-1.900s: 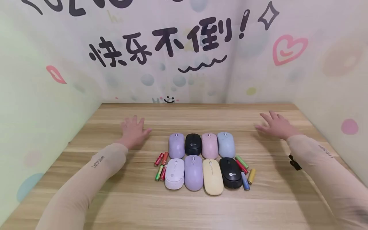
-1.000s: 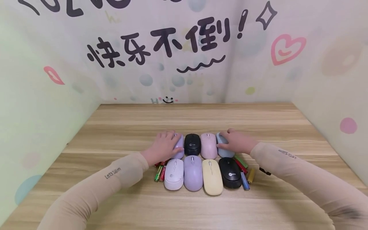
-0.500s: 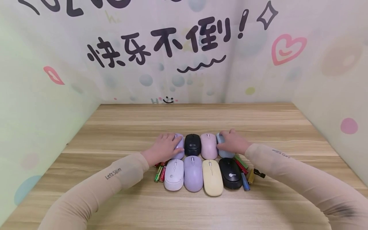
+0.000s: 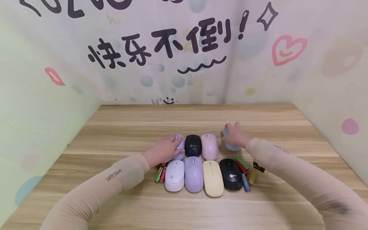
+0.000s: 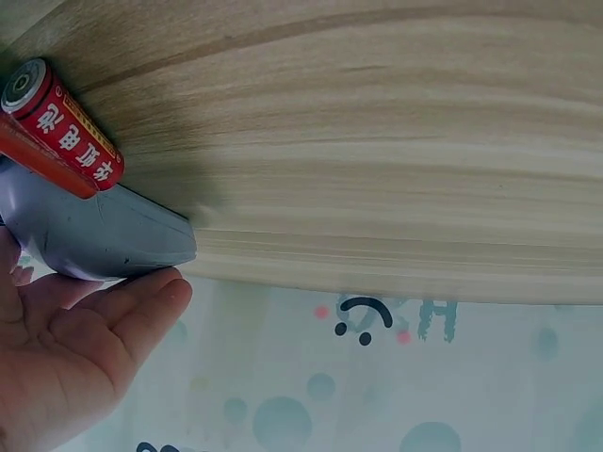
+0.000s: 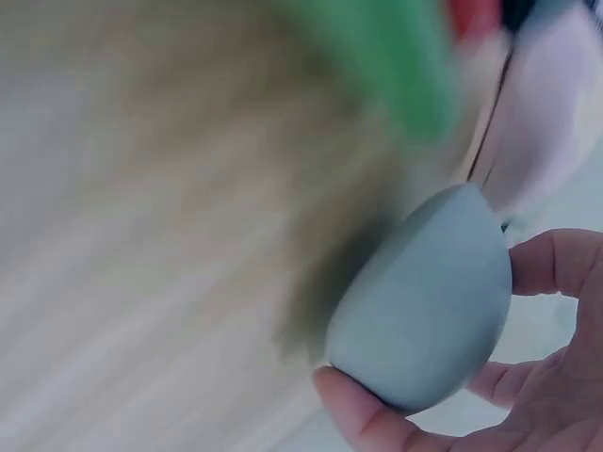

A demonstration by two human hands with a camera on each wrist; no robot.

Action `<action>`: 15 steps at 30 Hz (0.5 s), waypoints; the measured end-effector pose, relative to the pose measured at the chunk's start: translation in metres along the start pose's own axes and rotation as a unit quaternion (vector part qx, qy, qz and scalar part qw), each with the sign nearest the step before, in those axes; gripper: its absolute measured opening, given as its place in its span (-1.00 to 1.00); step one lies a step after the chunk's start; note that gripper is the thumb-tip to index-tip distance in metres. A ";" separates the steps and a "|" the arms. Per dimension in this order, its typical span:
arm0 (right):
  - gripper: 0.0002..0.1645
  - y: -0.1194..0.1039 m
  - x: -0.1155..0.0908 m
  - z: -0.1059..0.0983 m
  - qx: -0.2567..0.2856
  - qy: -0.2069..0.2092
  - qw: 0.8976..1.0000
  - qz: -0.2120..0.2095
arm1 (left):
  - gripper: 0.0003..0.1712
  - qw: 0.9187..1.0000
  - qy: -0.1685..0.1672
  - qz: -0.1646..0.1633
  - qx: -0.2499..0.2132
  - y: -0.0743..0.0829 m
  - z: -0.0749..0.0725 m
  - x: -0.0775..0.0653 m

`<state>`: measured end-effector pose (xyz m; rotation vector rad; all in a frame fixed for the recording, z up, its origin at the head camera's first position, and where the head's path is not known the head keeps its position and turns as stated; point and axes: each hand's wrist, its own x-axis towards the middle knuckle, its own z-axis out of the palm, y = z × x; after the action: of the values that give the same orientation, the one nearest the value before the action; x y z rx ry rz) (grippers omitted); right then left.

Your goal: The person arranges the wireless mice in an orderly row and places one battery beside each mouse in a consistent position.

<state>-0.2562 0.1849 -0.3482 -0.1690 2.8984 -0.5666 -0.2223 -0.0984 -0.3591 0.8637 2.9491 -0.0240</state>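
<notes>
My right hand [image 4: 236, 134] grips a light blue computer mouse [image 4: 232, 147] between thumb and fingers, apart from the back row. In the right wrist view this mouse [image 6: 424, 301] hangs over the table with fingers on either side. My left hand [image 4: 164, 148] lies over the purple mouse [image 4: 180, 152] at the back row's left end, thumb along its right side and fingers on its left. That mouse [image 5: 94, 226] touches the fingers in the left wrist view. Beside it in the back row sit a black mouse [image 4: 193, 145] and a pink mouse [image 4: 210, 147].
The front row holds a white mouse [image 4: 174, 175], a second purple mouse [image 4: 194, 175], a yellow mouse [image 4: 213, 179] and another black mouse [image 4: 231, 174]. Several batteries lie on both sides, including a blue one [image 4: 246, 183] and a red one [image 5: 71, 127]. A patterned curtain [image 4: 195, 86] borders the table.
Both hands have come inward from the table's sides onto the back row's end mice. My right hand has since taken the light blue mouse up and to the right; the left hand stays put.
</notes>
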 end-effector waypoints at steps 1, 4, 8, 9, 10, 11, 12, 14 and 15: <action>-0.22 0.006 0.004 -0.004 -0.004 0.011 1.000 0.002 | -0.30 1.000 0.001 0.000 -0.001 0.000 0.000 0.000; -0.22 0.031 0.015 -0.019 -0.019 0.039 0.999 0.000 | -0.30 1.000 0.001 0.001 0.000 0.000 0.001 0.000; -0.24 0.071 0.030 -0.036 -0.040 0.064 0.997 -0.002 | -0.30 1.000 0.003 0.003 0.000 -0.001 0.002 -0.001; -0.25 0.081 0.033 -0.039 -0.046 0.068 0.997 -0.002 | -0.31 1.000 0.004 0.003 -0.001 -0.001 0.002 -0.001; -0.26 0.091 0.036 -0.042 -0.051 0.071 0.996 -0.001 | -0.31 1.000 0.004 0.003 -0.001 -0.001 0.002 -0.001; -0.25 0.100 0.037 -0.045 -0.051 0.072 0.996 0.003 | -0.31 1.000 0.005 0.003 -0.001 -0.001 0.002 -0.001; -0.25 0.108 0.039 -0.047 -0.052 0.073 0.996 0.006 | -0.30 1.000 0.004 0.002 -0.001 -0.001 0.002 -0.001; -0.25 0.119 0.039 -0.049 -0.052 0.071 0.996 0.012 | -0.30 1.000 0.004 0.002 0.001 -0.001 0.002 -0.001; -0.25 0.121 0.038 -0.050 -0.051 0.067 0.996 0.015 | -0.30 1.000 0.004 0.001 0.000 -0.001 0.003 -0.001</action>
<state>-0.3128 0.3093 -0.3548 -0.1053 3.0562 -0.4409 -0.2223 -0.0999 -0.3617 0.8701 2.9557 -0.0214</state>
